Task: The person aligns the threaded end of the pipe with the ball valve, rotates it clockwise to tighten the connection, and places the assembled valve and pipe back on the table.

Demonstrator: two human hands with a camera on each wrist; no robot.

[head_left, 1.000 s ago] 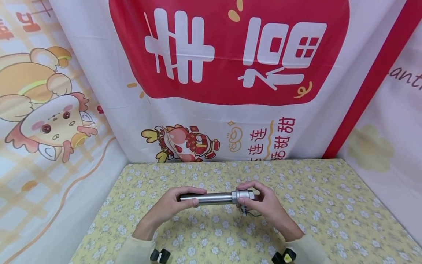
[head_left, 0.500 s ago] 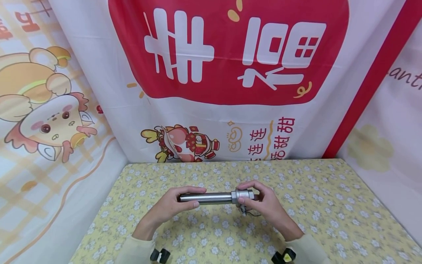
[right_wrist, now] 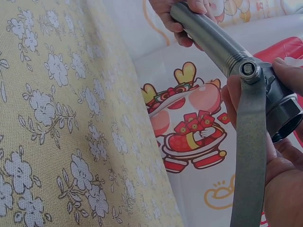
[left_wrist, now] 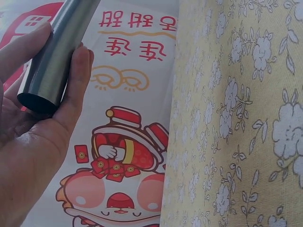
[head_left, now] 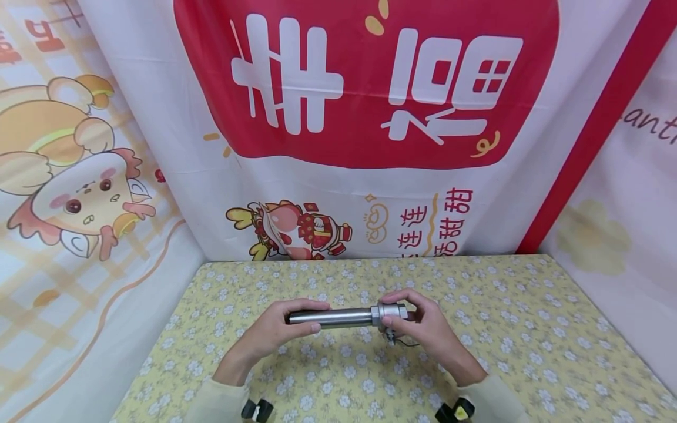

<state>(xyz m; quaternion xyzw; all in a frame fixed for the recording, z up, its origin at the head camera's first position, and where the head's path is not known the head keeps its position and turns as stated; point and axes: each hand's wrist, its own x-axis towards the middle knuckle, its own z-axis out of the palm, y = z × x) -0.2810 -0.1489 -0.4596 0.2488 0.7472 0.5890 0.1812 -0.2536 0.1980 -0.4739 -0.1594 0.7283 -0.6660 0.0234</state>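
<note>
A smooth silver metal pipe (head_left: 338, 318) is held level over the table, joined at its right end to a ball valve (head_left: 390, 314). My left hand (head_left: 272, 329) grips the pipe's left end between thumb and fingers; its open round end (left_wrist: 40, 101) faces the palm in the left wrist view. My right hand (head_left: 429, 323) holds the valve body, thumb on the near side and fingers on the far side. The right wrist view shows screw threads (right_wrist: 236, 61) where pipe meets valve. There, a long flat lever handle (right_wrist: 251, 156) extends from the nut on the valve.
A yellow floral cloth (head_left: 349, 388) covers the table. White printed fabric (head_left: 180, 176) hangs behind it and along both sides. Dark wrist cameras (head_left: 257, 410) are strapped over the sleeves.
</note>
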